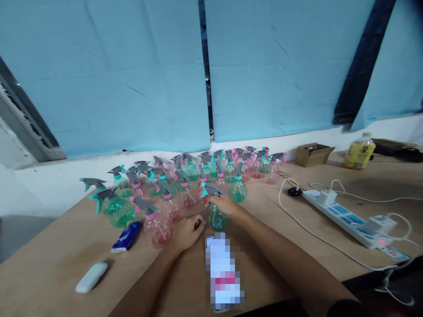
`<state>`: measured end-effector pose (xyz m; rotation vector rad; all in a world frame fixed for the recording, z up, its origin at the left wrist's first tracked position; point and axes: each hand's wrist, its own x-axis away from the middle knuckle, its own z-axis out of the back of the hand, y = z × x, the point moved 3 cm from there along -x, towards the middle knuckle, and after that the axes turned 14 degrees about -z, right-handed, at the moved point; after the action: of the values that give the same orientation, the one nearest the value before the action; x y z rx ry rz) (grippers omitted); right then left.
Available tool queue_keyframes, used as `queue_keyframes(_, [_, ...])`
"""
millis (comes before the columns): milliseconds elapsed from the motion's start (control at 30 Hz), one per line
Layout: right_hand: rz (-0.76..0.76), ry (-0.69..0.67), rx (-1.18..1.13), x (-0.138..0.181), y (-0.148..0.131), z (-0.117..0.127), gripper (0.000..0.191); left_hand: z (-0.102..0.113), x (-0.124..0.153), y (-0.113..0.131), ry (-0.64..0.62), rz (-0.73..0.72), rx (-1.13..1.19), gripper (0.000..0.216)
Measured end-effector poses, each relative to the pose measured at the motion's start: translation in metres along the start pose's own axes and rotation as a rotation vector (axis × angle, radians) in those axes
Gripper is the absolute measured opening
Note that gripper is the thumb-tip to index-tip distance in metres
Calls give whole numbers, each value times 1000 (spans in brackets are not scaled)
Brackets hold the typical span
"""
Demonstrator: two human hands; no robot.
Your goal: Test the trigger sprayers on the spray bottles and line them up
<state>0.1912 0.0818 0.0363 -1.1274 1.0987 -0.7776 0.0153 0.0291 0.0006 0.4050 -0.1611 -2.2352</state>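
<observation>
1. My right hand (226,204) lies over the top of a green spray bottle (216,215), fingers curled around its grey trigger head (213,190); the bottle stands upright on the wooden table (297,229), directly under my palm
2. My left hand (188,231) rests on the table just left of that bottle, fingers loosely bent and close together; I cannot tell whether they touch it
3. A pink spray bottle (157,229) stands just to the left of my left fingers
4. Beyond both sets of fingertips stands a crowd of green and pink spray bottles (198,176), reaching back toward the wall
5. Left of my left hand, near the table edge, lie a blue packet (126,237) and a white oval object (91,277)
6. Between my forearms lies a blurred-out phone (224,270)
7. Well to the right of my right fingers sits a white power strip (346,218) with cables, a cardboard box (313,154) and a yellow drink bottle (359,152) behind it
</observation>
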Motion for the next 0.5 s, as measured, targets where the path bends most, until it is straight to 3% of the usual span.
queue_keyframes(133, [61, 144, 47, 12, 6, 21, 40, -1, 0, -1, 6, 1, 17, 23])
queue_keyframes(300, [202, 439, 247, 41, 16, 65, 41, 0, 0, 0, 1, 7, 16, 24])
queue_keyframes(433, [222, 480, 374, 62, 27, 98, 45, 3, -1, 4, -4, 41, 4, 25])
queue_keyframes(500, [236, 572, 433, 69, 29, 114, 46, 3, 0, 5, -12, 47, 0, 26])
